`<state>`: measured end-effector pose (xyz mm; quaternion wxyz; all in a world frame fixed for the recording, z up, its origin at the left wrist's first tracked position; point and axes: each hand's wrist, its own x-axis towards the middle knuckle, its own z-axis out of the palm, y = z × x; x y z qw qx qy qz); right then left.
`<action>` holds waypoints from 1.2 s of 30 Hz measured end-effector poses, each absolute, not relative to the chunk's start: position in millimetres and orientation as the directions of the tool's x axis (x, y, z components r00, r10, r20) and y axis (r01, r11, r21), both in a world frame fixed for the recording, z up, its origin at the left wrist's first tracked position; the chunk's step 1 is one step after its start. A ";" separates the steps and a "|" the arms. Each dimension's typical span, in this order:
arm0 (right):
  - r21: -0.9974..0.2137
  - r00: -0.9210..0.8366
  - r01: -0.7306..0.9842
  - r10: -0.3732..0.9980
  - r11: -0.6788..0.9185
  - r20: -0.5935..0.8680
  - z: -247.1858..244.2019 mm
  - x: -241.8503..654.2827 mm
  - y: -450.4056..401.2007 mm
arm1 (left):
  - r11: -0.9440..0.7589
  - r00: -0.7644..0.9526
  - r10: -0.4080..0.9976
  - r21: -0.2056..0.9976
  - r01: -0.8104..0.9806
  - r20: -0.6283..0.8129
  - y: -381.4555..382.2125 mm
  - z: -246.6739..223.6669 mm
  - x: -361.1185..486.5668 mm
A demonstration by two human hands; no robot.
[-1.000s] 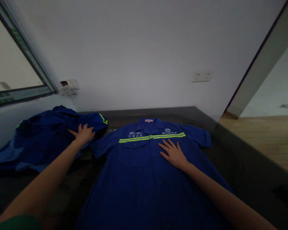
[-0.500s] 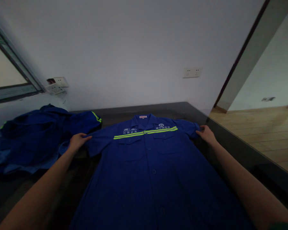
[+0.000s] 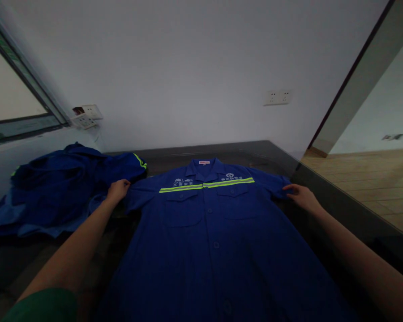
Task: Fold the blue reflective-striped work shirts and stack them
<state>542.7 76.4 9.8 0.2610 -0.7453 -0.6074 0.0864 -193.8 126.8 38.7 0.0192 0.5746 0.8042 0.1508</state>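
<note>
A blue short-sleeved work shirt [image 3: 188,232] lies front up on a dark table, its collar toward the wall and a yellow-green reflective stripe across the chest. White print sits above both chest pockets. My left hand [image 3: 118,190] is closed at the end of the sleeve on the left, fingertips pinching the cloth. At the other sleeve's cuff is my right hand [image 3: 301,197], its fingers somewhat apart and its fingertips touching the edge of the cloth.
A heap of blue clothing [image 3: 60,188] with reflective trim lies on the left of the dark table [image 3: 255,152]. Behind stands a white wall with sockets [image 3: 277,97]. A window [image 3: 13,85] is at the upper left, tiled floor [image 3: 362,174] at the right.
The view has shifted slightly left. My right hand's fingers have loosened from the sleeve cuff and spread a little. The left sleeve lies lower and flatter, with my left hand still at its end.
</note>
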 end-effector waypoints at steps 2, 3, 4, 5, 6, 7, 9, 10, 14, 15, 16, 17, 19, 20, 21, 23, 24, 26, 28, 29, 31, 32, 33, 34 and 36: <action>-0.380 0.211 0.918 0.951 -0.113 0.227 12.3 543.0 76.8 | 0.281 -0.300 0.938 0.129 0.951 0.174 123.0 40.3 -183.6; -0.336 0.205 0.936 0.939 -0.105 0.278 16.3 541.7 79.5 | 0.248 -0.254 0.944 0.054 0.967 0.210 122.2 42.1 -177.0; -0.300 0.197 0.949 0.922 -0.095 0.334 21.6 539.3 84.1 | 0.195 -0.187 0.949 -0.006 0.981 0.252 122.5 43.9 -169.2; -0.275 0.182 0.958 0.907 -0.077 0.380 27.3 535.5 90.5 | 0.139 -0.120 0.951 -0.046 0.989 0.285 123.8 45.3 -160.4; -0.259 0.161 0.964 0.902 -0.057 0.401 32.7 530.2 98.5 | 0.084 -0.063 0.953 -0.057 0.995 0.297 126.1 45.5 -150.7; -0.248 0.132 0.968 0.907 -0.031 0.400 36.7 523.9 107.4 | 0.036 -0.022 0.959 -0.041 0.999 0.284 129.0 44.2 -140.5; -0.233 0.047 0.972 0.940 0.035 0.338 38.6 509.5 125.7 | -0.020 0.015 0.978 0.022 1.000 0.209 134.5 36.1 -120.6; -0.225 0.005 0.972 0.958 0.063 0.287 35.8 502.8 133.7 | -0.009 0.002 0.987 0.047 0.999 0.159 136.1 29.5 -112.4; -0.171 -0.009 0.985 0.995 0.026 0.102 7.7 491.1 148.7 | 0.114 -0.116 0.993 0.061 0.992 0.024 133.0 -1.4 -104.8; -0.154 0.020 0.988 0.996 -0.007 0.083 0.2 492.0 148.7 | 0.137 -0.138 0.990 0.062 0.989 0.013 131.0 -7.2 -109.3; -0.139 0.047 0.990 0.996 -0.036 0.076 -5.7 493.6 148.0 | 0.155 -0.156 0.988 0.063 0.986 0.008 129.1 -11.5 -115.3; -0.128 0.068 0.990 0.994 -0.057 0.080 -9.4 495.3 147.0 | 0.176 -0.177 0.984 0.064 0.982 0.007 127.5 -14.2 -121.9; -0.120 0.094 0.989 0.991 -0.082 0.097 -9.0 497.7 146.4 | 0.223 -0.223 0.975 0.064 0.973 -0.001 125.2 -15.7 -133.3; -0.124 0.112 0.987 0.989 -0.099 0.101 -5.3 498.2 147.4 | 0.235 -0.235 0.972 0.066 0.970 -0.003 124.4 -15.2 -136.8; -0.131 0.137 0.984 0.985 -0.123 0.103 0.1 498.5 149.2 | 0.240 -0.241 0.971 0.068 0.968 -0.002 123.8 -14.2 -138.7; -0.133 0.181 0.977 0.975 -0.164 0.129 12.2 500.4 155.1 | 0.243 -0.245 0.970 0.072 0.967 0.007 122.3 -11.8 -137.9; -0.124 0.193 0.977 0.969 -0.174 0.156 17.3 502.5 158.8 | 0.244 -0.246 0.969 0.073 0.967 0.010 121.4 -10.6 -136.0; -0.093 0.204 0.978 0.956 -0.188 0.213 22.8 509.2 166.4 | 0.245 -0.247 0.969 0.075 0.966 0.010 119.1 -8.3 -131.3; -0.077 0.220 0.975 0.948 -0.208 0.231 21.6 517.4 173.5 | 0.249 -0.250 0.968 0.079 0.965 0.006 116.6 -6.1 -127.2; -0.082 0.243 0.970 0.945 -0.230 0.221 19.4 521.1 176.7 | 0.251 -0.252 0.968 0.080 0.965 0.006 115.5 -5.1 -125.7; -0.105 0.272 0.961 0.942 -0.256 0.194 15.0 526.7 181.8 | 0.255 -0.256 0.967 0.081 0.964 0.004 113.7 -3.4 -123.7; -0.119 0.275 0.959 0.943 -0.256 0.186 13.8 528.5 183.6 | 0.257 -0.258 0.966 0.079 0.963 0.000 113.1 -2.7 -123.2; -0.134 0.274 0.958 0.945 -0.252 0.180 13.6 529.9 184.5 | 0.258 -0.259 0.966 0.075 0.963 -0.005 112.9 -2.2 -123.0; -0.147 0.271 0.958 0.946 -0.247 0.176 14.7 530.9 184.5 | 0.259 -0.259 0.966 0.071 0.963 -0.010 112.9 -1.9 -123.3; -0.150 0.266 0.959 0.947 -0.241 0.179 19.4 533.0 181.7 | 0.248 -0.248 0.969 0.061 0.967 -0.013 114.1 -1.8 -125.4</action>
